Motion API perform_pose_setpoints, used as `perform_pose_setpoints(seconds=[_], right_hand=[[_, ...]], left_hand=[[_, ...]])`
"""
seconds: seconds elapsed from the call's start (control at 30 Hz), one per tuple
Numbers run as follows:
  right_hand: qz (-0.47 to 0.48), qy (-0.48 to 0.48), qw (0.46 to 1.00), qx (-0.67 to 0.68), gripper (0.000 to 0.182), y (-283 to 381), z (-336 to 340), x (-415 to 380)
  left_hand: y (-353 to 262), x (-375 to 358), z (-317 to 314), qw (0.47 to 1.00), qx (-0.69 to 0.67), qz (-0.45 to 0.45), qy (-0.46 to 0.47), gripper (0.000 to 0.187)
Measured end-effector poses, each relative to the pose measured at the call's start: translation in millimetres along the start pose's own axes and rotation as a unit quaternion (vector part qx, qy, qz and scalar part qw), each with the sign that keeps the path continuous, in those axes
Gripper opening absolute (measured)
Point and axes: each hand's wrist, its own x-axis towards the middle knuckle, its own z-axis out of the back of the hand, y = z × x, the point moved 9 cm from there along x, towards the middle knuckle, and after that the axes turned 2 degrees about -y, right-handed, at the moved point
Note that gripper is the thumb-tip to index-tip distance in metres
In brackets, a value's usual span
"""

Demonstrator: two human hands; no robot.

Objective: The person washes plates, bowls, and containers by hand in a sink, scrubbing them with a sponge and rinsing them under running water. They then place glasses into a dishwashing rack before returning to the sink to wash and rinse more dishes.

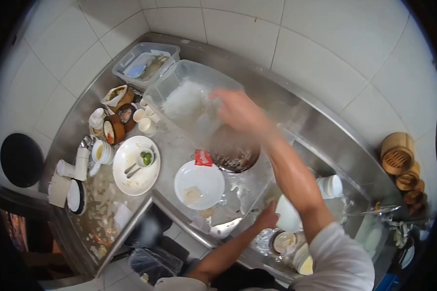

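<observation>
My right hand (pixel 235 109) is stretched over the right side of a clear plastic tub (pixel 218 75) with white foam (pixel 183 99) in it. Its fingers are smeared by motion. Below that hand stands a dark round pan (pixel 235 162). My left hand (pixel 268 217) grips the edge of a white bowl (pixel 287 213) at the sink. A white plate (pixel 199 177) with a scrap on it lies left of the pan, and a red packet (pixel 203 157) touches its upper edge.
A large oval plate (pixel 123 165) holds a small bowl of green pieces. Cups (pixel 146 126), wooden steamers and small bowls crowd the left. A second tub (pixel 131 54) stands behind. Bamboo steamers (pixel 398 150) stand at the right. A metal rim (pixel 194 233) runs in front.
</observation>
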Motion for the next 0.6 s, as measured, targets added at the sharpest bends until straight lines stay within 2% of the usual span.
perform_pose_setpoints(seconds=[0.03,0.07,0.1,0.17,0.2,0.27,0.3,0.37,0.43,0.5,0.53,0.57,0.6], right_hand=[[-0.015,-0.01,1.0,0.005,0.03,11,21,-30],[-0.034,-0.016,0.999,0.017,0.029,15,28,-52],[0.002,-0.037,0.999,-0.01,0.029,15,24,-51],[0.083,-0.112,0.988,-0.065,0.029,2,-2,-9],[0.039,-0.061,0.993,-0.09,0.029,-16,-31,33],[-0.013,0.067,0.997,-0.039,0.033,6,-70,61],[-0.04,0.114,0.99,-0.072,0.035,-7,-105,75],[-0.091,0.161,0.971,-0.154,0.039,-52,-179,90],[-0.11,0.156,0.967,-0.169,0.043,-83,-227,104],[-0.102,0.176,0.972,-0.116,0.048,-69,-205,105],[-0.127,0.115,0.983,-0.06,0.051,-64,-170,108],[-0.052,0.011,0.998,0.023,0.053,-27,-109,69],[0.022,-0.1,0.99,0.099,0.055,17,-33,6]], left_hand=[[-5,8,-3,1.0,-0.022,-0.005,-0.008,0.065],[15,28,-19,0.998,0.016,-0.05,-0.019,0.065],[54,66,-32,0.993,0.063,-0.098,-0.035,0.066],[53,75,-28,0.985,0.121,-0.12,-0.039,0.066],[46,73,-33,0.984,0.121,-0.124,-0.028,0.067],[45,67,-52,0.983,0.118,-0.139,-0.002,0.067],[45,65,-57,0.982,0.112,-0.15,0.01,0.068],[52,63,-69,0.982,0.093,-0.164,0.025,0.068],[53,57,-60,0.984,0.079,-0.158,0.029,0.069],[51,50,-44,0.99,0.062,-0.127,0.017,0.07],[49,46,-34,0.993,0.056,-0.108,0.012,0.07],[50,43,-26,0.995,0.042,-0.085,0.008,0.07],[51,39,-17,0.997,0.031,-0.066,-0.001,0.071]])
